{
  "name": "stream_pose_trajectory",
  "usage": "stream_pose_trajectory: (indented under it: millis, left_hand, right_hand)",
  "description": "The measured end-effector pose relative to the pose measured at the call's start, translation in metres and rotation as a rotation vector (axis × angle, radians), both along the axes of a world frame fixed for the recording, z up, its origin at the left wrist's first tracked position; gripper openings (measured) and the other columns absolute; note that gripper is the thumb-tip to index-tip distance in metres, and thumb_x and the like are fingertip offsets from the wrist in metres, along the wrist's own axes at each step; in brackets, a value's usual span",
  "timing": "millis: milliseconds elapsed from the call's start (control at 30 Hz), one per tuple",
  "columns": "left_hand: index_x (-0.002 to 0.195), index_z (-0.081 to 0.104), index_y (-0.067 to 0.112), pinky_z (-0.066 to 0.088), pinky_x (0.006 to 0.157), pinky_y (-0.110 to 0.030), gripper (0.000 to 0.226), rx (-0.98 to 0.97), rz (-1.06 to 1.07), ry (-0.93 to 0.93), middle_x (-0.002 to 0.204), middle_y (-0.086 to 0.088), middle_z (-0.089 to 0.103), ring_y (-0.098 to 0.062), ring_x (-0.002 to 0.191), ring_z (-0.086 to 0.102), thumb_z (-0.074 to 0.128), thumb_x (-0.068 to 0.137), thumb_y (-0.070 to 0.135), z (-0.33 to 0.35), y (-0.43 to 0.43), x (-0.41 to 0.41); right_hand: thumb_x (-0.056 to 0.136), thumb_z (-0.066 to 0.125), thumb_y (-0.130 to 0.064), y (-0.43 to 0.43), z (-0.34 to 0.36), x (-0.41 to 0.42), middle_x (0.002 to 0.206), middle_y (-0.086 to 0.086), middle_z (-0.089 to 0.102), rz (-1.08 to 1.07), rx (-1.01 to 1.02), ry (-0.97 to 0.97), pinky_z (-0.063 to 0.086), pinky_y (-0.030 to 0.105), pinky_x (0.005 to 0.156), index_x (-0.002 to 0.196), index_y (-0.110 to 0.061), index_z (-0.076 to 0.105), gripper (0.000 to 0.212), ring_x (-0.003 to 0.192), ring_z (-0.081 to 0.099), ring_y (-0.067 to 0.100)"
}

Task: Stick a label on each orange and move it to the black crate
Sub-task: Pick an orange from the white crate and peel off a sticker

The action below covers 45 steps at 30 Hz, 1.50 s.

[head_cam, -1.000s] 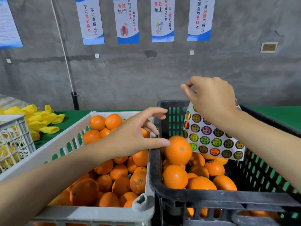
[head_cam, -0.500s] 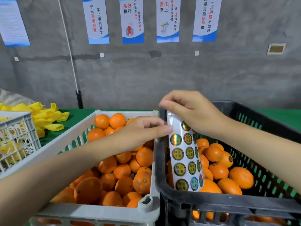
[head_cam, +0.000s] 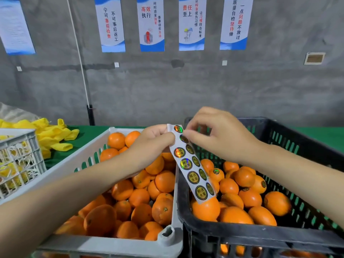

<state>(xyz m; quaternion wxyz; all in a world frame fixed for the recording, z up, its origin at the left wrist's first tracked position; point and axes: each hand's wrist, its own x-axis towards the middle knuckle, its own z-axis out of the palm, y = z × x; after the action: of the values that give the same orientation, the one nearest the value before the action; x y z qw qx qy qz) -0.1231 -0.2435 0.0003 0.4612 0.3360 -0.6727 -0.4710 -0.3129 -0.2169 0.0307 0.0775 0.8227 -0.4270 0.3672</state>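
Both hands are up over the seam between the 2 crates. The left hand (head_cam: pixel 152 144) has its fingers curled round the top left corner of the label sheet (head_cam: pixel 188 164), clamped on it. The right hand (head_cam: pixel 221 135) comes in from the other side, thumb and forefinger closed together on the sheet's right edge, right at the label (head_cam: pixel 184 139) 2nd from the top. Whether that label has lifted off the backing cannot be told. Here is the line that matters: the sheet's long axis runs from the hands down and to the right, and its free lower end dangles over the stickered oranges (head_cam: pixel 243 177) in the black crate (head_cam: pixel 260 237). The peel looks set to go across the short axis, rightward, away from the left hand's grip. The loose oranges (head_cam: pixel 163 181) awaiting labels lie in the white crate (head_cam: pixel 74 161), below and to the left of both hands. The left hand is the nearer of the 2, yet it is busy with the sheet. So the right hand, once it has a label, probably has to cross leftward to reach the fruit.
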Motion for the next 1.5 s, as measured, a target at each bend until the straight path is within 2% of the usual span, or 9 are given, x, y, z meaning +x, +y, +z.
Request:
stream_pose_trajectory:
  millis: [100, 167, 233, 367, 500, 667, 900, 1300, 1500]
  left_hand:
    - [0.086, 0.053, -0.013, 0.051, 0.094, -0.056, 0.027, -0.009, 0.044, 0.061, 0.099, -0.028, 0.067, -0.031, 0.089, 0.063, 0.052, 0.069, 0.008, 0.003, 0.001, -0.001]
    - [0.075, 0.049, -0.001, 0.050, 0.094, -0.060, 0.013, -0.013, 0.065, 0.103, 0.098, -0.034, 0.066, -0.034, 0.088, 0.064, 0.059, 0.070, 0.006, 0.005, 0.001, 0.000]
    - [0.074, 0.047, 0.007, 0.050, 0.092, -0.061, 0.024, -0.011, 0.071, 0.120, 0.097, -0.039, 0.065, -0.037, 0.087, 0.065, 0.070, 0.077, -0.001, 0.003, -0.003, 0.004]
    - [0.096, 0.051, 0.008, 0.061, 0.083, -0.046, 0.024, -0.046, 0.028, 0.072, 0.094, -0.022, 0.075, -0.033, 0.083, 0.073, 0.066, 0.087, -0.008, 0.001, -0.006, 0.005]
    - [0.127, 0.052, 0.011, 0.061, 0.081, -0.034, 0.048, -0.126, 0.018, 0.008, 0.090, -0.017, 0.077, -0.024, 0.084, 0.074, 0.069, 0.086, -0.007, 0.003, -0.003, 0.005]
    - [0.130, 0.052, 0.017, 0.054, 0.072, -0.017, 0.052, -0.211, -0.052, -0.085, 0.081, -0.005, 0.077, -0.013, 0.079, 0.073, 0.066, 0.087, -0.009, 0.004, 0.001, 0.006]
    - [0.141, 0.045, 0.014, 0.044, 0.058, -0.005, 0.056, -0.246, -0.098, -0.202, 0.061, 0.010, 0.070, 0.002, 0.057, 0.064, 0.064, 0.091, -0.005, 0.001, 0.002, 0.010]
    - [0.132, 0.051, 0.018, 0.054, 0.073, -0.020, 0.053, -0.164, -0.122, -0.119, 0.090, -0.009, 0.078, -0.016, 0.084, 0.075, 0.065, 0.088, -0.008, -0.001, -0.003, 0.009]
    - [0.140, 0.038, 0.018, 0.058, 0.076, -0.024, 0.065, -0.053, -0.121, -0.089, 0.096, -0.016, 0.077, -0.022, 0.089, 0.075, 0.066, 0.088, -0.008, -0.002, -0.005, 0.008]
  right_hand:
    - [0.081, 0.061, -0.056, 0.002, -0.003, 0.001, 0.092, -0.011, 0.064, 0.001, 0.086, 0.039, 0.052, 0.042, 0.073, 0.096, -0.026, 0.077, 0.038, 0.079, 0.060, 0.008]
    - [0.080, 0.064, -0.055, 0.001, -0.002, 0.001, 0.095, -0.011, 0.066, 0.016, 0.105, 0.017, 0.052, 0.041, 0.074, 0.102, -0.024, 0.078, 0.040, 0.080, 0.061, 0.008]
    - [0.082, 0.067, -0.050, 0.000, -0.002, 0.001, 0.094, -0.010, 0.067, 0.016, 0.105, 0.012, 0.052, 0.041, 0.074, 0.104, -0.022, 0.078, 0.038, 0.080, 0.062, 0.010]
    - [0.081, 0.056, -0.058, 0.002, -0.002, 0.002, 0.089, -0.010, 0.069, 0.019, 0.116, 0.047, 0.052, 0.041, 0.072, 0.101, -0.024, 0.079, 0.045, 0.079, 0.062, 0.010]
    - [0.077, 0.045, -0.072, 0.005, 0.000, 0.002, 0.086, -0.009, 0.069, 0.041, 0.155, 0.057, 0.053, 0.042, 0.071, 0.100, -0.023, 0.079, 0.063, 0.078, 0.062, 0.010]
    - [0.092, 0.064, -0.039, 0.000, -0.003, 0.000, 0.081, -0.002, 0.073, 0.094, 0.244, -0.072, 0.053, 0.044, 0.071, 0.094, -0.023, 0.080, 0.023, 0.076, 0.067, 0.015]
    - [0.096, 0.057, -0.026, -0.004, -0.004, -0.004, 0.082, 0.003, 0.073, 0.097, 0.234, 0.066, 0.053, 0.045, 0.069, 0.096, -0.021, 0.078, 0.022, 0.076, 0.066, 0.021]
    - [0.101, 0.050, -0.029, -0.009, -0.003, -0.008, 0.085, -0.007, 0.072, 0.029, 0.179, 0.164, 0.052, 0.040, 0.070, 0.098, -0.019, 0.073, 0.025, 0.077, 0.064, 0.009]
    - [0.101, 0.048, -0.027, -0.010, 0.000, -0.011, 0.077, -0.011, 0.062, -0.114, 0.028, 0.023, 0.048, 0.040, 0.068, 0.091, -0.025, 0.063, 0.018, 0.075, 0.056, 0.013]
